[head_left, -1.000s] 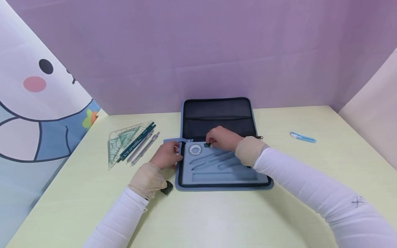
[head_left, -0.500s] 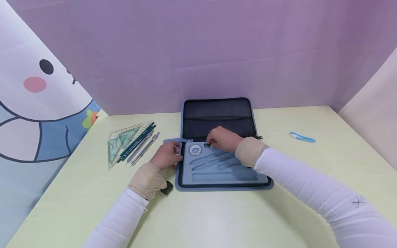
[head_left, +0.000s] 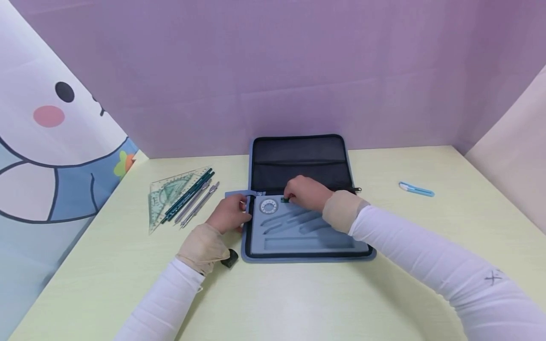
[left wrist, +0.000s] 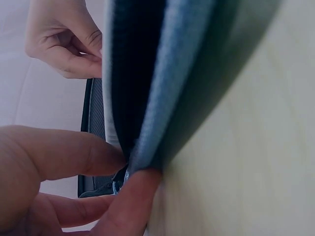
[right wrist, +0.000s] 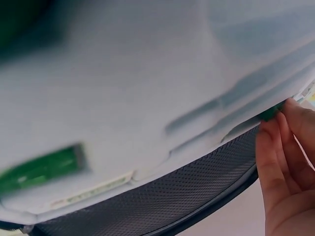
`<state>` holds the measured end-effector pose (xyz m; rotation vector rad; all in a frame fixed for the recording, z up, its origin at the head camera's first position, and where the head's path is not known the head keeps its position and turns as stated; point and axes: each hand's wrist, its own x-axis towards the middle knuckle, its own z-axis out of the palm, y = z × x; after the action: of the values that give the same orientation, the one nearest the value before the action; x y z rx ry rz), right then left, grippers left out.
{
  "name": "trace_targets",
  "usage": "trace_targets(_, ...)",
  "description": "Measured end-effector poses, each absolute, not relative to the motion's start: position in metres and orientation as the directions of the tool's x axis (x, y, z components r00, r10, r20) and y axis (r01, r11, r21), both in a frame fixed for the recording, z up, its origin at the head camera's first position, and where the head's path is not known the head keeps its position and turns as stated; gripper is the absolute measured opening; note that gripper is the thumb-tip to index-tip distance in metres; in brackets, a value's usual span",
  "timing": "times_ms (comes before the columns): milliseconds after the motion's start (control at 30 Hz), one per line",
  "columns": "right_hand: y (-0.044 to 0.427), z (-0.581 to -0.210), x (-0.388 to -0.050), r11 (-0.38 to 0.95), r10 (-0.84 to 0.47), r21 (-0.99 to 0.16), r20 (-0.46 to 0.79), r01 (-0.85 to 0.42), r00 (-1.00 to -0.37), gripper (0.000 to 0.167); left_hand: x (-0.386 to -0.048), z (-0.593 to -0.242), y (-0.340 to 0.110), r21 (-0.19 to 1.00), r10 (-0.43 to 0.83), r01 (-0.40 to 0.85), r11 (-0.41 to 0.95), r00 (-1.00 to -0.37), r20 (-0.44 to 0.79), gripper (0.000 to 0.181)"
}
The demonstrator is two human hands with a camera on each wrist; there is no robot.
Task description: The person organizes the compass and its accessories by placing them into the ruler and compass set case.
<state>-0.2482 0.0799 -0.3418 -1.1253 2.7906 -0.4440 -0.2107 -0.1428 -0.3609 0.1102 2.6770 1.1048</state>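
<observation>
A zippered blue case lies unfolded on the table, its dark mesh lid standing back. Inside sits a pale blue moulded tray with shaped recesses and a round white ring at its upper left. My left hand pinches the case's left rim between thumb and fingers. At the tray's back edge, my right hand pinches a small green piece at a recess; its kind is mostly hidden by the fingertips. Another green piece rests in a recess in the right wrist view.
Left of the case lie clear set squares, dark green pencils and silver compasses. A blue craft knife is at the right. A black piece shows beside the left wrist. A purple cloth wall stands behind.
My right hand has shifted very slightly, still at the green piece. My left hand and the laid-out tools stay where they were.
</observation>
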Motion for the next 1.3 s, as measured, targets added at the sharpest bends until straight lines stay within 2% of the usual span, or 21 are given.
trace_targets(167,0.081,-0.342,-0.248,0.684,-0.688,-0.315,0.022,-0.658,-0.726,0.020,-0.212,-0.362,-0.141,0.701,0.161,-0.026,0.712,-0.967,-0.199,0.039)
trace_targets(500,0.098,-0.335,-0.249,0.702,-0.670,-0.315,0.013,-0.639,-0.742,0.017,-0.214,-0.362,-0.141,0.708,0.172,-0.018,0.706,-0.965,-0.197,0.039)
trace_targets(700,0.131,-0.325,-0.245,0.720,-0.630,-0.348,0.033,-0.600,-0.776,0.018,-0.214,-0.361,-0.141,0.702,0.177,-0.014,0.712,-0.964,-0.199,0.039)
trace_targets(933,0.176,-0.324,-0.245,0.780,-0.569,-0.278,0.057,-0.560,-0.821,0.016,-0.213,-0.361,-0.144,0.701,0.178,0.000,0.713,-0.967,-0.181,0.040)
trace_targets(1300,0.249,-0.329,-0.241,0.826,-0.503,-0.245,0.088,-0.508,-0.860,0.011,-0.212,-0.362,-0.144,0.693,0.181,0.004,0.721,-0.966,-0.183,0.038)
